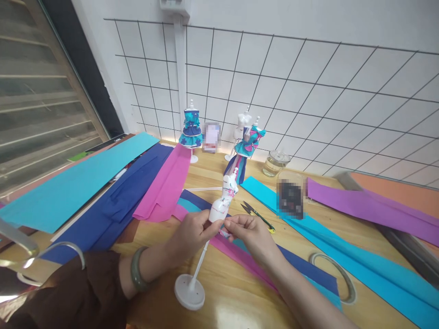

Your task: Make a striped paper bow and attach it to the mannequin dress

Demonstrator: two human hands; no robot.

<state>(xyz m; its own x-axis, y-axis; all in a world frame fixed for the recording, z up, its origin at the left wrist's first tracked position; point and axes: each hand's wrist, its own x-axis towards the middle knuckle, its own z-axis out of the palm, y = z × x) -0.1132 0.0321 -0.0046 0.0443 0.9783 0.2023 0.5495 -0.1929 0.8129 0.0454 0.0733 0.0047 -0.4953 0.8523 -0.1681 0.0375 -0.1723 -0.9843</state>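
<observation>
My left hand (190, 234) is closed around the lower body of a small white dress form (220, 208), which tilts to the right on its thin pole. Pink and blue marks or scraps show on its chest and waist. At the form's lower edge, my right hand (252, 235) pinches with thumb and forefinger; a small pinkish-white bit shows by the fingertips, too small to name. The round white base (190, 292) is below my hands. Beneath them lie layered strips of navy, light blue and pink crepe paper (302, 269). Black-bladed snips (259, 217) rest just beyond my right hand.
Behind stand two dressed forms (191, 125) (250, 141) and a bare one (243, 121). A glass of liquid (274, 163) stands near the grid wall. Blue (343, 246), purple (370, 203), navy (116, 201) and pink (164, 187) sheets flank my hands. A tape roll (348, 278) lies right.
</observation>
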